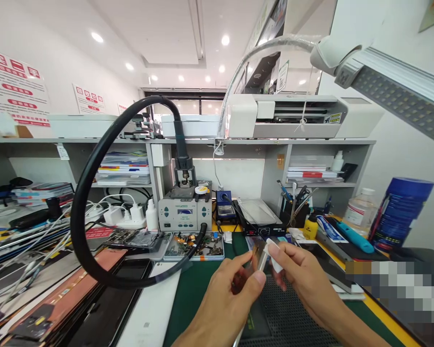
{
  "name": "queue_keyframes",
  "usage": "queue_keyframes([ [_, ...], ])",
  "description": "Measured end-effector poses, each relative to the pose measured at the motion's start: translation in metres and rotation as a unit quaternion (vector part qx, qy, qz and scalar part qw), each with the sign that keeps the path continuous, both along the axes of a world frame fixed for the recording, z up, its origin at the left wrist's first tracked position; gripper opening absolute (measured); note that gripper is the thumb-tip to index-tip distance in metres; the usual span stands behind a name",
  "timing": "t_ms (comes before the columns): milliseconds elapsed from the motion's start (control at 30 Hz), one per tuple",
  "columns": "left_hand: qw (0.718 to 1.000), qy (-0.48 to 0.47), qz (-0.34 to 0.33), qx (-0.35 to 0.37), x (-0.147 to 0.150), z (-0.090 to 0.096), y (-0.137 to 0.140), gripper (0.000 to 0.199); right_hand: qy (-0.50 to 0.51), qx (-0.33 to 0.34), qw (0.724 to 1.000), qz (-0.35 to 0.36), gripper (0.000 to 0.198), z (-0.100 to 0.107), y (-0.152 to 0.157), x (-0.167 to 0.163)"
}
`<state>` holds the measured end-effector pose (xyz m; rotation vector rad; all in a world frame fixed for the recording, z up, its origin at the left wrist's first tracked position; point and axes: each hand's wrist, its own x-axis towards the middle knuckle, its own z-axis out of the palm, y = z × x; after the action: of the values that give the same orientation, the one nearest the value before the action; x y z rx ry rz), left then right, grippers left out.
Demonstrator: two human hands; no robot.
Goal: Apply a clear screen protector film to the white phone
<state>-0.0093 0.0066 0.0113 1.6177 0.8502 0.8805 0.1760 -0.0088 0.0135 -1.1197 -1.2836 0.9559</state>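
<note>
Near the front of the bench, my left hand (226, 294) grips a thin, flat, glossy piece with a pale edge (263, 260), held tilted between thumb and fingers. It looks like a phone or a phone panel, but my fingers hide most of it. My right hand (304, 272) pinches a small white wipe or tissue (276, 265) against the upper edge of that piece. Both hands are above a black perforated mat (292, 318) on a green work mat (195, 282).
To the left, a white tablet (154, 301) lies beside stacked dark panels (104, 303). A thick black hose (80, 217) arches from the hot-air station (184, 212). Behind my hands are a tray of small parts (211, 248) and a heating plate (260, 214). A lamp (394, 82) hangs upper right.
</note>
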Motion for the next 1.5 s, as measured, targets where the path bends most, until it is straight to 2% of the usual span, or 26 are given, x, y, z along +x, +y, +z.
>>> queue_keyframes([
  [133,1.000,0.002,0.017,0.008,0.001,-0.003,0.002,0.066,-0.008,-0.005,1.000,0.015,0.045,-0.001,0.000,-0.002],
  [400,0.998,0.018,0.044,0.043,0.003,-0.008,0.005,0.066,-0.087,-0.015,0.996,0.034,0.050,-0.005,-0.004,-0.010],
  [633,0.999,0.009,0.036,0.036,-0.001,-0.015,0.008,0.058,-0.092,-0.028,0.993,0.063,0.049,-0.008,-0.006,-0.018],
  [1067,0.993,-0.056,0.034,-0.095,0.003,-0.006,0.012,0.069,-0.144,-0.040,0.982,0.119,0.040,-0.019,-0.010,-0.029],
  [1300,0.972,-0.138,0.083,-0.170,0.004,-0.005,0.012,0.069,-0.225,-0.047,0.961,0.154,0.042,-0.023,-0.017,-0.039],
  [1500,0.961,-0.203,0.099,-0.157,0.003,-0.006,0.012,0.062,-0.298,-0.047,0.940,0.162,0.045,-0.017,-0.023,-0.046],
])
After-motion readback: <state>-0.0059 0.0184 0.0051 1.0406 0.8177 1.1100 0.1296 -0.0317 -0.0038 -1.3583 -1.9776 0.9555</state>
